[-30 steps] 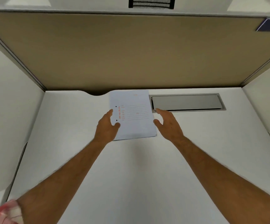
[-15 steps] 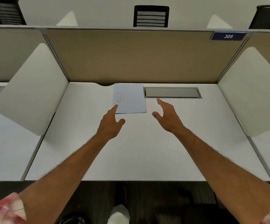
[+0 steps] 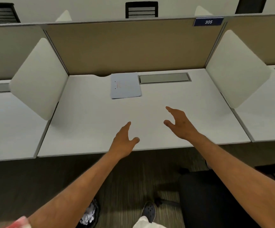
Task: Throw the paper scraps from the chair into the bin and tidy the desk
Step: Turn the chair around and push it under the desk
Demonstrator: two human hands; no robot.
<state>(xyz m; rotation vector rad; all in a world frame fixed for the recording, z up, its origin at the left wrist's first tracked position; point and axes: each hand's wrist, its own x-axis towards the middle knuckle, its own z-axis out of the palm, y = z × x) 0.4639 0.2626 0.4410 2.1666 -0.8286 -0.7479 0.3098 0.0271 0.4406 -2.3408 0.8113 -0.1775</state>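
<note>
Since a second ago we have pulled both hands back off the sheet of paper (image 3: 125, 85), and more of the floor now shows below the counter (image 3: 87, 116). Our left hand (image 3: 124, 142) and right hand (image 3: 180, 123) hover over the counter's near half, fingers spread apart and holding nothing. The sheet lies flat at the counter's far edge, at 12 o'clock from the left hand, well apart from both hands, just beside the grey cable hatch (image 3: 164, 78). Its long axis runs roughly 12 to 6. At 6 o'clock, the bin (image 3: 90, 214) holds crumpled white paper.
</note>
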